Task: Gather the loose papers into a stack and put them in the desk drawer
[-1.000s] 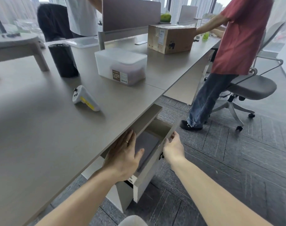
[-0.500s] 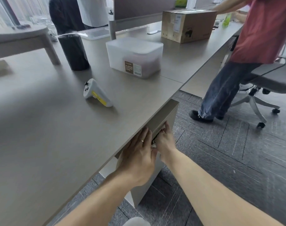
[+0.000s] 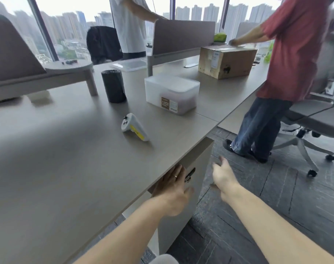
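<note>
The desk drawer (image 3: 197, 164) sits pushed in under the front edge of the desk (image 3: 67, 168), its pale front flush and a small key (image 3: 190, 174) in the lock. My left hand (image 3: 172, 189) lies flat against the drawer front just below the desk edge, fingers spread. My right hand (image 3: 222, 175) hovers off the drawer to its right, over the floor, fingers apart and holding nothing. No papers are visible on the desk or in my hands.
On the desk lie a white and yellow handheld controller (image 3: 133, 127), a black cylinder (image 3: 113, 85), a translucent plastic box (image 3: 172, 93) and a cardboard box (image 3: 226, 60). A person in a red shirt (image 3: 292, 54) stands by an office chair (image 3: 315, 119) at right.
The drawer went from open to pushed shut. My right hand let go of the drawer front and drew away to the right. The camera tilted upward.
</note>
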